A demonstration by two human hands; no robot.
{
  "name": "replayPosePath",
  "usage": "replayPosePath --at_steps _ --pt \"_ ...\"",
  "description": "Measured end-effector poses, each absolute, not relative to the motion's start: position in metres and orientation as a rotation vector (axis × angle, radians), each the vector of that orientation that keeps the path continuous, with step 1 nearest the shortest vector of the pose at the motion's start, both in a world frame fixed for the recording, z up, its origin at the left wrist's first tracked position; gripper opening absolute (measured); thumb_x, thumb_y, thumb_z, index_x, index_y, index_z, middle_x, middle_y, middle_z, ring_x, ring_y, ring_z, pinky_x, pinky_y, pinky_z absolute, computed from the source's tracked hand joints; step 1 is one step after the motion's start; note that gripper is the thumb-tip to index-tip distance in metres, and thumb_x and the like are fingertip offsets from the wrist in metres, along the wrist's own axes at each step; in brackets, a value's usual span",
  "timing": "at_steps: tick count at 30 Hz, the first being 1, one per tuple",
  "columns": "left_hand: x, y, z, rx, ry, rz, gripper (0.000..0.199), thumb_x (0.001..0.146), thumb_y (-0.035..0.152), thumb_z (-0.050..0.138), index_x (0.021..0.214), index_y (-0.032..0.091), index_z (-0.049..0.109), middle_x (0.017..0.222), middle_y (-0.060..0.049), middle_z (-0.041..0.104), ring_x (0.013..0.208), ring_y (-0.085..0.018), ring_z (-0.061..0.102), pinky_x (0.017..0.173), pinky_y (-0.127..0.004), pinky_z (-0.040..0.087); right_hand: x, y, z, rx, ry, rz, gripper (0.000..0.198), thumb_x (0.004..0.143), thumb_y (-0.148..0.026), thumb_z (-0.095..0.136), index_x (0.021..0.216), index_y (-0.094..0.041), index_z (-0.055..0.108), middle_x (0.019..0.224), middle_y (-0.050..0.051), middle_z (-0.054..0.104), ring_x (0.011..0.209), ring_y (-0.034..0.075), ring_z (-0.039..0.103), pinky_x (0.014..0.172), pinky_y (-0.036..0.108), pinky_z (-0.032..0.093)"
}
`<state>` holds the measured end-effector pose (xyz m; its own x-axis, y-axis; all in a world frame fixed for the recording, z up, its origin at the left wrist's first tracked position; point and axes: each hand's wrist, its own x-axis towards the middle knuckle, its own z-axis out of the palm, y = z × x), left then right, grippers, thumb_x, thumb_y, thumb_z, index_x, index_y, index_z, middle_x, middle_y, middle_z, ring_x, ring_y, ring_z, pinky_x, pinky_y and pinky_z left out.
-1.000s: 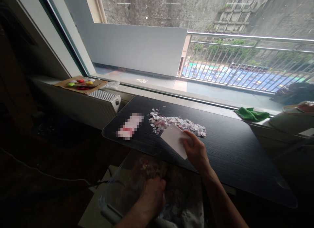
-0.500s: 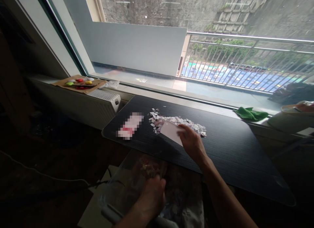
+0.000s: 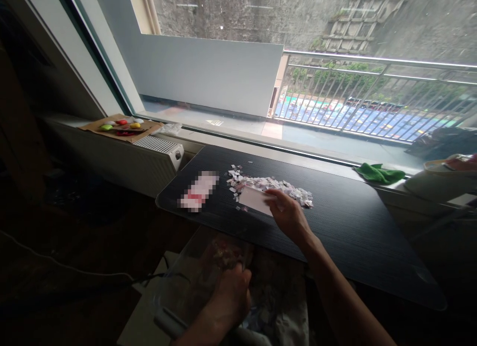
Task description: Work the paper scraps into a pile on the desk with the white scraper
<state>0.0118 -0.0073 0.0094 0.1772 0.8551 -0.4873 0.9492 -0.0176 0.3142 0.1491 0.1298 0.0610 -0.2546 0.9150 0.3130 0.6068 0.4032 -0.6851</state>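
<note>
My right hand [image 3: 288, 214] is closed on a flat, pale card [image 3: 253, 199], held low over the dark table. Its far edge meets a spread of small paper scraps [image 3: 286, 189]. Below the table's near edge, my left hand [image 3: 231, 291] is closed on what looks like the rim of a clear plastic container [image 3: 179, 271], though the dim light hides the exact grip. Reddish contents show in that container. A blurred-out pink and white rectangular item [image 3: 199, 191] lies on the table left of the scraps.
The black table [image 3: 354, 226] stands against the window ledge. A green cloth [image 3: 380, 173] lies on the ledge to the right. Left of the table is a white radiator [image 3: 160, 159], with a brown board [image 3: 93, 127] bearing colourful items. A white cable [image 3: 74, 266] runs along the dark floor.
My right hand has moved the card slightly left and lowered it to the table. A few scraps now lie nearer the table's front. My left hand stays in place.
</note>
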Motion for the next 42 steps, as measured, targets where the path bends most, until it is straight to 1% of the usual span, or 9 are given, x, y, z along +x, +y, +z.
replayPosePath --at_steps 7,13,19,24,27,30,32,39,42 --pt "-0.003 -0.011 0.010 1.850 1.789 -0.228 0.031 0.074 0.010 0.042 0.097 0.018 0.061 0.105 -0.011 0.058 0.086 -0.022 0.062 0.073 -0.032 0.047 0.174 0.128 0.057 -1.273 -2.076 0.682 0.023 0.078 -0.025 0.052 0.097 -0.022 0.064 0.092 0.004 0.071 0.081 0.019 0.066 0.076 0.032 0.051" --pt "-0.018 -0.011 0.011 1.851 1.827 -0.188 0.035 0.071 0.006 0.037 0.094 0.018 0.061 0.099 -0.008 0.060 0.084 -0.017 0.061 0.073 -0.026 0.044 0.184 0.132 0.055 -1.208 -1.894 0.819 0.026 0.077 -0.027 0.053 0.100 -0.019 0.063 0.089 0.005 0.072 0.083 0.019 0.068 0.078 0.033 0.053" --pt "-0.018 -0.012 0.009 1.838 1.839 -0.178 0.035 0.071 0.006 0.038 0.094 0.018 0.061 0.101 -0.008 0.059 0.084 -0.018 0.061 0.074 -0.027 0.044 0.174 0.131 0.053 -1.211 -1.964 0.834 0.026 0.078 -0.024 0.052 0.100 -0.019 0.064 0.088 0.005 0.072 0.082 0.019 0.068 0.076 0.032 0.053" --pt "-0.011 -0.009 0.009 1.876 1.791 -0.241 0.033 0.072 0.007 0.040 0.096 0.018 0.061 0.102 -0.009 0.059 0.086 -0.020 0.061 0.076 -0.029 0.046 0.186 0.114 0.060 -1.274 -2.006 0.784 0.026 0.077 -0.027 0.053 0.098 -0.020 0.065 0.088 0.005 0.071 0.079 0.019 0.067 0.073 0.031 0.052" --pt "0.000 -0.011 0.008 1.936 1.716 -0.240 0.030 0.072 0.010 0.042 0.094 0.017 0.061 0.102 -0.011 0.058 0.084 -0.022 0.062 0.073 -0.032 0.048 0.204 0.109 0.060 -1.444 -1.858 0.679 0.031 0.075 -0.033 0.054 0.100 -0.019 0.065 0.085 0.006 0.071 0.077 0.020 0.066 0.070 0.031 0.052" --pt "0.011 -0.014 0.004 2.008 1.634 -0.174 0.028 0.075 0.011 0.041 0.094 0.015 0.061 0.099 -0.013 0.057 0.083 -0.022 0.061 0.073 -0.033 0.048 0.223 0.108 0.057 -1.700 -1.748 0.573 0.035 0.070 -0.035 0.056 0.099 -0.019 0.066 0.078 0.005 0.070 0.067 0.020 0.064 0.059 0.030 0.050" --pt "0.016 -0.015 0.000 2.021 1.613 -0.144 0.028 0.076 0.010 0.040 0.094 0.014 0.061 0.096 -0.013 0.057 0.083 -0.022 0.061 0.074 -0.033 0.049 0.231 0.106 0.053 -1.793 -1.702 0.561 0.038 0.069 -0.036 0.054 0.100 -0.017 0.066 0.076 0.005 0.069 0.065 0.020 0.063 0.057 0.029 0.048" --pt "0.018 -0.012 -0.002 2.009 1.632 -0.191 0.030 0.076 0.010 0.039 0.096 0.014 0.061 0.096 -0.014 0.058 0.083 -0.024 0.062 0.073 -0.037 0.050 0.196 0.093 0.038 -1.730 -1.739 0.737 0.041 0.071 -0.035 0.049 0.103 -0.015 0.065 0.084 0.006 0.069 0.074 0.020 0.062 0.064 0.028 0.047" --pt "0.018 -0.009 0.003 1.963 1.635 -0.232 0.031 0.074 0.012 0.041 0.097 0.014 0.062 0.098 -0.014 0.059 0.083 -0.026 0.062 0.073 -0.038 0.051 0.174 0.085 0.034 -1.637 -1.732 0.876 0.039 0.071 -0.035 0.050 0.101 -0.015 0.065 0.082 0.005 0.069 0.071 0.019 0.062 0.062 0.027 0.047"
